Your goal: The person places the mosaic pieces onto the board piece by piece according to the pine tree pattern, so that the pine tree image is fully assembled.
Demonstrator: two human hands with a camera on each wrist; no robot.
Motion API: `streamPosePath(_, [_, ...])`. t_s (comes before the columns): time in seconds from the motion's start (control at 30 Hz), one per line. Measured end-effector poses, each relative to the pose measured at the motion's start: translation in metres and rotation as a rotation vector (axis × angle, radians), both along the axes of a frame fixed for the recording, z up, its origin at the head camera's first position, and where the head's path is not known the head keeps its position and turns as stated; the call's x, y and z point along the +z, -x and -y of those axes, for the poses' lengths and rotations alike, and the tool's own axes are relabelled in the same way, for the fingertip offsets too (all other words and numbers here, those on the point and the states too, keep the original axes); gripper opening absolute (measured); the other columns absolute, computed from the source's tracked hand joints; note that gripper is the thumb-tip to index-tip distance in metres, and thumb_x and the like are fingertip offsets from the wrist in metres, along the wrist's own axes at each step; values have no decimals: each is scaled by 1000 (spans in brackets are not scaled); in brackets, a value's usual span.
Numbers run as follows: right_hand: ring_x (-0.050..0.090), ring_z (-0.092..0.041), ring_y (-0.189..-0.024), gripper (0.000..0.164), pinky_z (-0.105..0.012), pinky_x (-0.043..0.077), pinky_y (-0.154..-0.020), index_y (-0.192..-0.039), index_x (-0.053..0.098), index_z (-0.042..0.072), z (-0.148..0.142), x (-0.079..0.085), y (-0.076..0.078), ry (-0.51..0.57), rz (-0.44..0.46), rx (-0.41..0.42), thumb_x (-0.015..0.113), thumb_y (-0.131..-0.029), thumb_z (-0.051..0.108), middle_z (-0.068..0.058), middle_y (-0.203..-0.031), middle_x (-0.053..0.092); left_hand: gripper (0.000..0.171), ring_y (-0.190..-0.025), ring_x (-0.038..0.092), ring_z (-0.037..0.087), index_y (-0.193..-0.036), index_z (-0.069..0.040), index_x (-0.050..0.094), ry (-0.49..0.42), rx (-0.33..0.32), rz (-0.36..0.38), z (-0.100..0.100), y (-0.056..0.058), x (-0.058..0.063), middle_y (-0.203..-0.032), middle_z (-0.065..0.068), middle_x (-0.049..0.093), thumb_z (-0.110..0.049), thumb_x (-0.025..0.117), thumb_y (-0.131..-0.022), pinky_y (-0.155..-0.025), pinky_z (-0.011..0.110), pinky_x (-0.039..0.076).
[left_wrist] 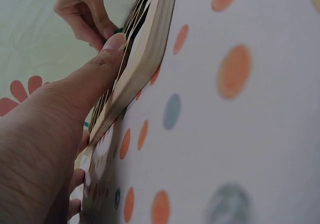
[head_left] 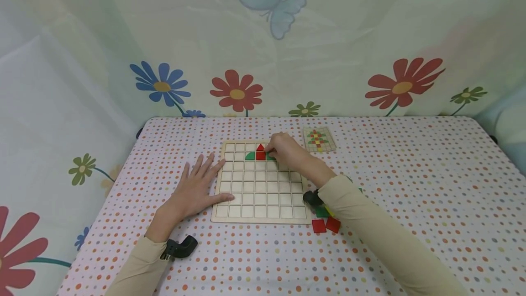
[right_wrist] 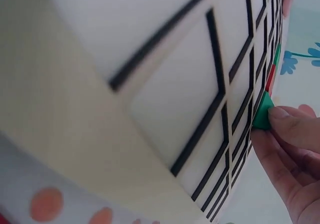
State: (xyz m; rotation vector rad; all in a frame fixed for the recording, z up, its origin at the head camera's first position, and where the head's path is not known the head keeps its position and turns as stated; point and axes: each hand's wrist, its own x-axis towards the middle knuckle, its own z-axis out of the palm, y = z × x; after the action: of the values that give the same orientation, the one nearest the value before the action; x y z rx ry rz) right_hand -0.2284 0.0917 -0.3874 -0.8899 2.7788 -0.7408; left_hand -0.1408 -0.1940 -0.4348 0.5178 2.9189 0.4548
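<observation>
A wooden grid board [head_left: 260, 219] lies flat on the table. In its upper rows sit a red triangle [head_left: 260, 147], a red square [head_left: 260, 155] below it, and a green piece with a curved edge [head_left: 250, 156] to the square's left. My right hand [head_left: 285, 150] pinches another green piece [right_wrist: 263, 112] between thumb and fingers, at the cell right of the red square; the fingers partly cover it. Fingers spread, my left hand [head_left: 198, 191] rests at the board's left side, its thumb [left_wrist: 102, 67] over the wooden edge.
Behind the board to the right lies a small pattern card [head_left: 324, 146] showing a tree of coloured pieces. Loose red squares [head_left: 318, 226] and green pieces [head_left: 322, 212] lie near the board's lower right corner, partly hidden under the right sleeve [head_left: 370, 218].
</observation>
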Motion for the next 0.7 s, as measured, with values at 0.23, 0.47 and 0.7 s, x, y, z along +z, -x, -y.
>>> streamPosePath(0.23, [71,-34,-110,20,-52,33,-122,-112,78,-8,3,1,-1,-46,-13,-13,70,-94,-12,-20,-110,76,103,-160,1,41,-169,-20,25,-11,0,6,0,0,0,-175,14,10,-71,66,-89,-124,69,0])
streamPosePath(0.47, [70,-34,-113,20,-49,32,-123,-113,77,-9,4,1,-2,-54,5,-43,69,-95,-11,-21,-112,75,102,-161,1,41,-169,-20,24,-12,-6,3,0,1,0,-175,14,10,-70,66,-90,-124,69,0])
streamPosePath(0.7, [70,-33,-109,19,-43,54,-105,-112,77,-10,5,1,-4,-48,15,-48,69,-96,-11,-21,-109,73,103,-161,1,41,-169,-20,25,-11,3,5,0,0,0,-175,14,10,-71,66,-89,-124,69,0])
